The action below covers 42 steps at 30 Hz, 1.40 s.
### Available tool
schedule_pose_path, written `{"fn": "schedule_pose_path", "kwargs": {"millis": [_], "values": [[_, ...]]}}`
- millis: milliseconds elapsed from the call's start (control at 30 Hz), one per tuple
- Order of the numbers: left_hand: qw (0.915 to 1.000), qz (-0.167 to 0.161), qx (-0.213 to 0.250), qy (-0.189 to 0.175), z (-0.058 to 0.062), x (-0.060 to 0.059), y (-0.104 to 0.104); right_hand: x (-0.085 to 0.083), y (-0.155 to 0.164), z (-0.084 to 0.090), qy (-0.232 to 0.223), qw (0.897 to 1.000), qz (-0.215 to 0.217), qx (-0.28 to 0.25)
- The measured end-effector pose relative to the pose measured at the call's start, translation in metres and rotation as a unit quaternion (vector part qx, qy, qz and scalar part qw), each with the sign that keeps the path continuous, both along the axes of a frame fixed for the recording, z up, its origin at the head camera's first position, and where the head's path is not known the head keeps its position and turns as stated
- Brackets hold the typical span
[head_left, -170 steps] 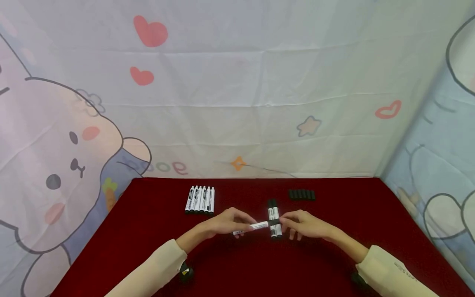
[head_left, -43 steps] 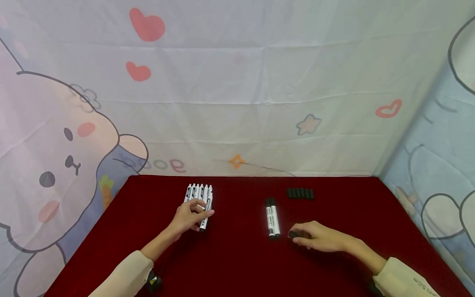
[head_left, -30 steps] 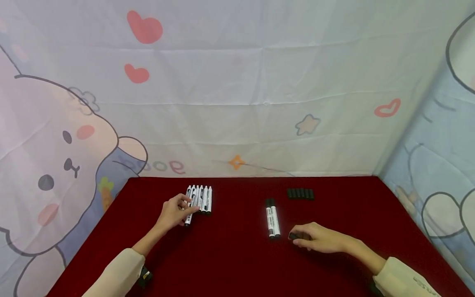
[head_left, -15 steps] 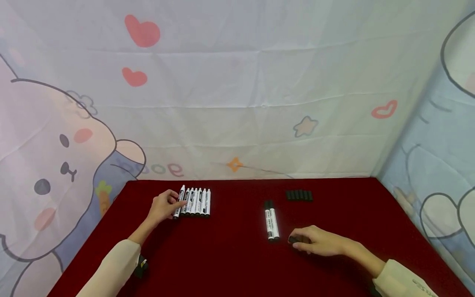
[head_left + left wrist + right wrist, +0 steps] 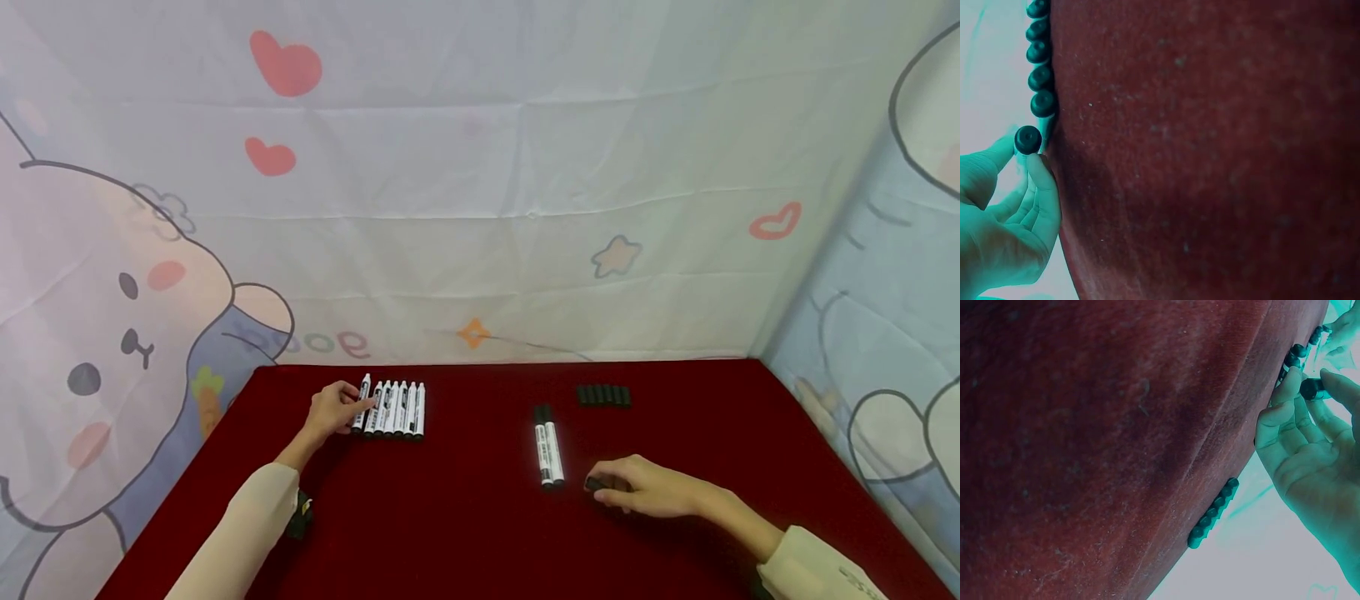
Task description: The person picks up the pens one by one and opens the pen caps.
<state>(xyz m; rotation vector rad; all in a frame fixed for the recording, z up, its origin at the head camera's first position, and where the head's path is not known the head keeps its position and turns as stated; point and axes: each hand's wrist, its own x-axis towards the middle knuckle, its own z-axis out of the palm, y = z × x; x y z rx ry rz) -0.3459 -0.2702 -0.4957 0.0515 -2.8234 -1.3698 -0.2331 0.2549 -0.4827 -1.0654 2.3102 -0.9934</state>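
Head view: left hand [image 5: 330,410] pinching white marker [image 5: 364,387], sitting just left of marker row [image 5: 397,410] on red cloth [image 5: 450,533]. Right hand [image 5: 648,487] gripping black cap [image 5: 595,484], just right of capped pair [image 5: 555,454]; row of caps [image 5: 603,396] lying farther back.

Left wrist view: thumb and fingertip nipping marker, black end showing, narrow gap separating it from row.

Right wrist view: thumb and finger squeezing cap, other fingers bending loosely.
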Motion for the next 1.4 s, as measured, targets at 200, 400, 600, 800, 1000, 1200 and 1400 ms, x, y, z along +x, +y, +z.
{"fn": "schedule_pose_path", "kwargs": {"millis": [200,400,600,800,1000,1200,1400], "values": [[0.9999,-0.008,-0.008,-0.007,-0.009,-0.007,-0.004,0.001,0.0,0.003,-0.002,1.0,0.001,-0.005],[0.9996,-0.009,-0.017,-0.02,-0.007,-0.008,-0.001,0.001,0.001,0.002,-0.001,1.0,0.004,-0.009],[0.9992,-0.021,-0.033,-0.013,-0.002,-0.005,-0.001,0.0,0.0,0.003,-0.003,1.0,0.002,-0.01],[0.998,-0.019,-0.056,0.02,0.003,-0.002,-0.002,0.0,0.001,0.003,0.001,1.0,0.003,-0.009],[0.9961,-0.032,-0.065,0.05,0.012,0.003,0.002,-0.002,0.002,0.004,0.035,0.999,-0.013,0.0],[0.9923,-0.08,-0.07,0.064,0.024,0.014,0.015,-0.003,0.005,0.007,0.078,0.996,-0.03,0.016],[0.9858,-0.12,-0.089,0.077,0.032,0.023,0.034,-0.003,0.009,0.009,0.148,0.988,-0.043,0.028]]}}
